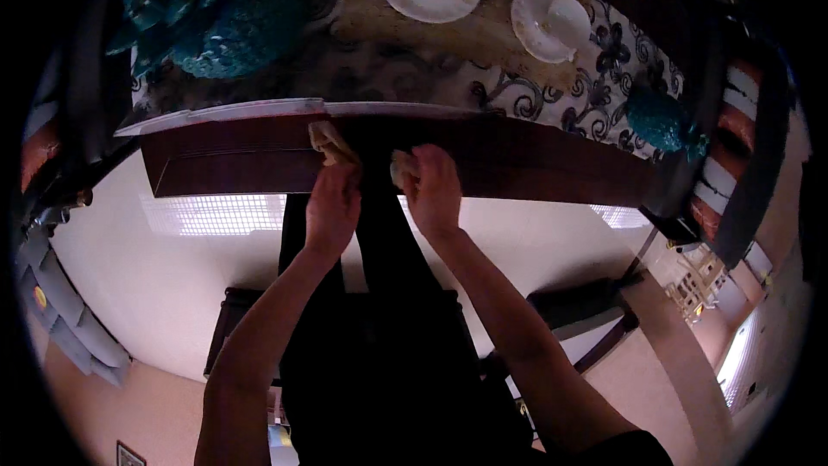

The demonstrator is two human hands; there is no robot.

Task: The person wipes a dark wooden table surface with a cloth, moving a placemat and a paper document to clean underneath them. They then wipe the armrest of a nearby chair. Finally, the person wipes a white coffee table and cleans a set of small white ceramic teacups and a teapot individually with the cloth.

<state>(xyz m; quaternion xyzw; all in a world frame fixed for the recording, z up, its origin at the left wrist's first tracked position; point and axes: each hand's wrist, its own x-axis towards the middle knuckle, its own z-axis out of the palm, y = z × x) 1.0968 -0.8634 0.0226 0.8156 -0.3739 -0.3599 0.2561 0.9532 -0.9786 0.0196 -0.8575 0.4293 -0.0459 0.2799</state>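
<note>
My left hand (331,210) pinches a crumpled tan cloth-like piece (328,142), which sticks up past the fingertips. A pale, crumpled piece (403,169) sits in the fingers of my right hand (437,191); its material is hard to make out. Both hands are apart from each other, in front of the dark brown wooden front (239,158) of a piece of furniture. Between them the view is too dark to show detail. On top of the furniture lies a black-and-white patterned cloth (517,87).
A teal textured ornament (239,26) stands at the top left, and a smaller teal object (656,120) at the right. Two white dishes stand further back: one round (432,10), one saucer (527,22) with a cup (569,16). Behind me is dark furniture (576,301).
</note>
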